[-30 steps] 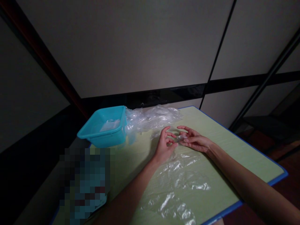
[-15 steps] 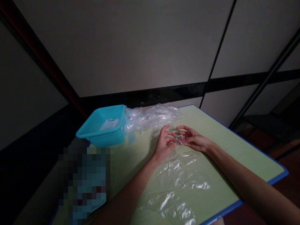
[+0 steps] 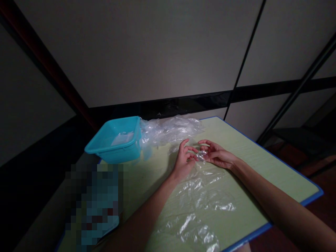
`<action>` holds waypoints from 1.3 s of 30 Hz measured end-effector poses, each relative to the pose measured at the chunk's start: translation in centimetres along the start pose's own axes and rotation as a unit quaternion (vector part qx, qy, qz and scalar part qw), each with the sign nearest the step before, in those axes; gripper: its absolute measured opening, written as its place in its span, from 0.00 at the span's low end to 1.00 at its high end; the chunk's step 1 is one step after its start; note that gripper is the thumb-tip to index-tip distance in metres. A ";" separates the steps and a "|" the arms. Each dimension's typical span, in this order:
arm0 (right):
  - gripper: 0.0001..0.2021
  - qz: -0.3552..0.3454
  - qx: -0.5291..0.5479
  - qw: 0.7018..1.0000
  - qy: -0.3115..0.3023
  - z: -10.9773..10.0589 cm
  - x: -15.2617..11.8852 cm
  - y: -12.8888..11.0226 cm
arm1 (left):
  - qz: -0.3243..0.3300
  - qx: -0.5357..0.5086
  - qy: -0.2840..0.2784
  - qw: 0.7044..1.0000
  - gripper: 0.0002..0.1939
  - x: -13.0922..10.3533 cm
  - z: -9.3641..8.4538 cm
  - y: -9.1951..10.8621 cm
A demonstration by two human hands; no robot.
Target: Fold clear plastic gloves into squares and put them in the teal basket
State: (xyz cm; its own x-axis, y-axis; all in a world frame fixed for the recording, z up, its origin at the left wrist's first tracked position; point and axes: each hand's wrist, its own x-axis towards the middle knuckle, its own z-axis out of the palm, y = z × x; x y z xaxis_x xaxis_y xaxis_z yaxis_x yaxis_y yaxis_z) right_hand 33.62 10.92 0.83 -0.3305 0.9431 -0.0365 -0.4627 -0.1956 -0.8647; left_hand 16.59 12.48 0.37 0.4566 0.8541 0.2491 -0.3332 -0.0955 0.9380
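Observation:
A clear plastic bag point(image 3: 194, 199) lies spread and wrinkled over the light green tabletop, running from between my hands towards the near edge. My left hand point(image 3: 184, 160) has thumb and fingertips closed on the left side of the bag's gathered end, index finger raised. From the right, my right hand point(image 3: 216, 155) pinches the same end between thumb and fingers, its upper fingers curved above. A small shiny bunch of film shows between the two sets of fingertips. Behind my hands is a heap of clear plastic bags point(image 3: 174, 128).
On the far left of the table point(image 3: 283, 182) stands a turquoise plastic basin point(image 3: 114, 154) with a pale, flat packet point(image 3: 123, 138) inside. A pixelated bluish item point(image 3: 101, 203) lies at the near left. Behind the table rise pale panels with a black band point(image 3: 183, 104).
The film between my fingertips has shifted slightly and looks more bunched. Both hands keep nearly the same place and grip.

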 end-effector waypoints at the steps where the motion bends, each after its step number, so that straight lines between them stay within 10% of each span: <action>1: 0.27 0.000 0.002 1.000 -0.001 0.0 0.0 0.0 | 0.000 0.000 0.000 1.000 0.33 0.0 0.0 0.0; 39: 0.27 -0.004 0.004 0.999 -0.041 -0.2 0.0 0.0 | -0.003 -0.003 -0.008 1.000 0.31 0.1 0.0 0.1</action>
State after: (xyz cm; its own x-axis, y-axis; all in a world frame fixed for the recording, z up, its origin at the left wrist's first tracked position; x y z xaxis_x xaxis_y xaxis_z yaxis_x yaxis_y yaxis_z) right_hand 33.77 10.96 0.74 -0.3935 0.9192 0.0127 -0.4728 -0.1905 -0.8603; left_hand 16.61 12.51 0.47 0.4727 0.8460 0.2468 -0.3355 -0.0862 0.9381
